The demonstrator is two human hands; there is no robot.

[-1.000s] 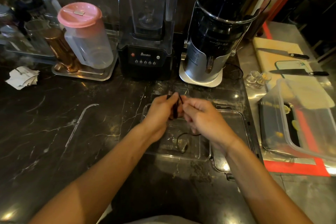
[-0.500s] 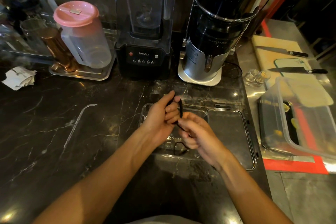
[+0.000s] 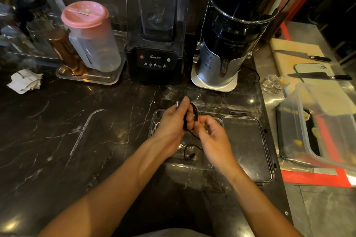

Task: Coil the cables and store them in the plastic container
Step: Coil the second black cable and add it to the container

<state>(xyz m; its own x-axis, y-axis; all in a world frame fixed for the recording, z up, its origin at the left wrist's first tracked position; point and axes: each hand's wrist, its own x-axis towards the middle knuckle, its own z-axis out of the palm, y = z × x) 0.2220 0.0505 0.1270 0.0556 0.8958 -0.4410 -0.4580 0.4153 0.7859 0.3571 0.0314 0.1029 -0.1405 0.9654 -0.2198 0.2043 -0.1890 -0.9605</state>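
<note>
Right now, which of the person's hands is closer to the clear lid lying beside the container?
The right hand. It hovers just left of the lid, fingers guiding the black cable. The left hand grips the coil farther left, over the plastic container.

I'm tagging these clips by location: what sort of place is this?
Probably a juice bar or café prep counter: a blender and juicer stand at the back, with knives on a cutting board nearby.

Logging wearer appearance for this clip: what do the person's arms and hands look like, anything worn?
Both forearms are bare in the view, with no sleeves visible. The left hand and right hand have no gloves; no rings, watch or bracelets can be seen. A bit of grey clothing shows at the bottom edge.
</note>
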